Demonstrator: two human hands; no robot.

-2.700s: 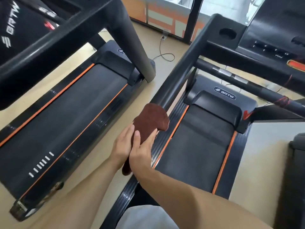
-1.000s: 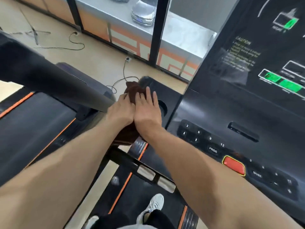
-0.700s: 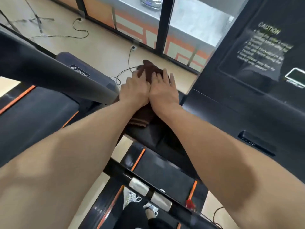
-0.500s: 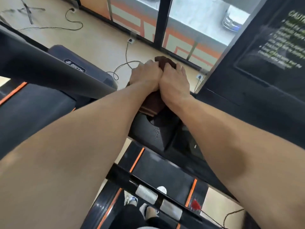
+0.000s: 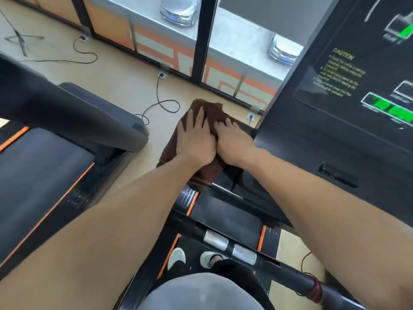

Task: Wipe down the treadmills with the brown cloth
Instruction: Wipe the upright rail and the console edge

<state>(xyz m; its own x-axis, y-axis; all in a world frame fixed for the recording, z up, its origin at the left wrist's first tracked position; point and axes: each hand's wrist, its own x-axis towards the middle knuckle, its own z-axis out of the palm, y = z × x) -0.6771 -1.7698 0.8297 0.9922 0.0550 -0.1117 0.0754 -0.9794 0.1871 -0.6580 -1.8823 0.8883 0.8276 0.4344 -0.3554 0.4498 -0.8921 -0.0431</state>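
The brown cloth [image 5: 210, 110] is spread over the left end of the black treadmill console [image 5: 348, 139], draping over its far and left edges. My left hand [image 5: 195, 139] lies flat on the cloth with fingers straight and spread. Beside it, touching, my right hand [image 5: 234, 142] presses on the cloth too, its fingers bent slightly down over the far side. Both forearms reach forward from the bottom of the view. Below them runs the treadmill's belt [image 5: 225, 220] with orange stripes, and my shoes [image 5: 176, 258] stand on it.
A second treadmill [image 5: 44, 166] stands to the left, its thick upright [image 5: 67, 115] slanting close to the cloth. A handlebar with metal sensor pads [image 5: 230, 246] crosses under my arms. Cables [image 5: 161, 104] lie on the beige floor before the glass windows [image 5: 201, 41].
Both hands moved the cloth from the treadmill's upright up onto the console's left end. In the last half second my left fingers straightened out flat on the cloth.
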